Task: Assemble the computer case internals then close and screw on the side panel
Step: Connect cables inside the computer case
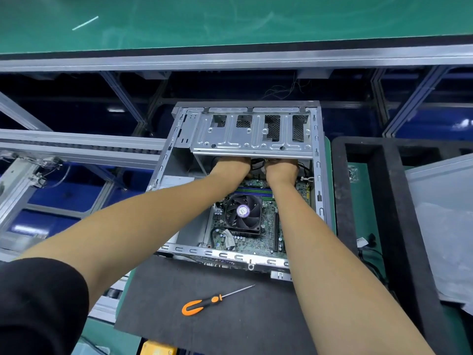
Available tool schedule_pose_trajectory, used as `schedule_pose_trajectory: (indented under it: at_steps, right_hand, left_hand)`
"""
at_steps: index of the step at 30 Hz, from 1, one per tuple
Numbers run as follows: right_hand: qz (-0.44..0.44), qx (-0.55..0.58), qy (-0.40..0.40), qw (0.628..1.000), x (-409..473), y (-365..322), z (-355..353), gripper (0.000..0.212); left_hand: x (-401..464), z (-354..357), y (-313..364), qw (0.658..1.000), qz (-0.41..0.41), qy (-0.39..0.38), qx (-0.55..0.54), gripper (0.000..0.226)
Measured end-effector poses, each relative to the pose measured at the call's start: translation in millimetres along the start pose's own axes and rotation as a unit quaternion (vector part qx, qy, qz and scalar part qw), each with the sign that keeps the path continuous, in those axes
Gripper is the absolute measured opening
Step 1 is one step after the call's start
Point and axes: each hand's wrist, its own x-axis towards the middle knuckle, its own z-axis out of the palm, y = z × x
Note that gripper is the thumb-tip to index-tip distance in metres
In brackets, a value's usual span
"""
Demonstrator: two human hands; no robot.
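One open case (317,155), one fan (243,211) just below wrists. Two hands, left hand (231,166) and right hand (281,170), reach under drive cage (252,134); cage hides fingers, grasp cannot tell. One screwdriver (204,302) on mat (230,324) between forearms. Foam tray (384,201) right of right arm.

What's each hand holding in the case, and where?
Cannot tell: left hand and right hand reach under the drive cage, fingers hidden.

Both bare forearms stretched forward, left hand (231,166) and right hand (281,170) side by side, fingers hidden
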Motion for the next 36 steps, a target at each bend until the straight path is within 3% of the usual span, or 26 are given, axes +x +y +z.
schedule_pose_trajectory:
  at_steps: [5, 15, 17, 20, 22, 30, 36]
  right_hand:
    - [0.004, -0.004, 0.001, 1.000, 1, 2, 3, 0.014]
    - [-0.010, -0.024, 0.025, 0.999, 0, 1, 2, 0.016]
    - [-0.001, -0.028, 0.021, 0.999, 0, 1, 1, 0.015]
    - [0.028, -0.043, 0.011, 0.999, 0, 0, -1, 0.014]
    - [0.041, -0.044, 0.006, 0.998, 0, 0, -1, 0.016]
    - [0.038, -0.056, 0.023, 0.997, -1, 2, 0, 0.013]
    - [0.053, -0.060, 0.011, 0.997, 2, 4, 0, 0.015]
  left_hand:
    - [1, 0, 1, 1.000, -0.018, -0.003, -0.001, 0.032]
    - [8, -10, 14, 0.994, 0.051, -0.047, 0.084, 0.042]
    - [9, -11, 13, 0.996, 0.049, -0.042, 0.057, 0.039]
    - [11, -16, 4, 0.995, 0.014, -0.091, -0.049, 0.018]
    - [10, -18, -1, 0.993, 0.014, -0.083, -0.077, 0.026]
    - [7, -13, -2, 0.990, -0.023, -0.078, -0.118, 0.031]
    - [6, -12, 0, 0.989, -0.005, -0.078, -0.127, 0.006]
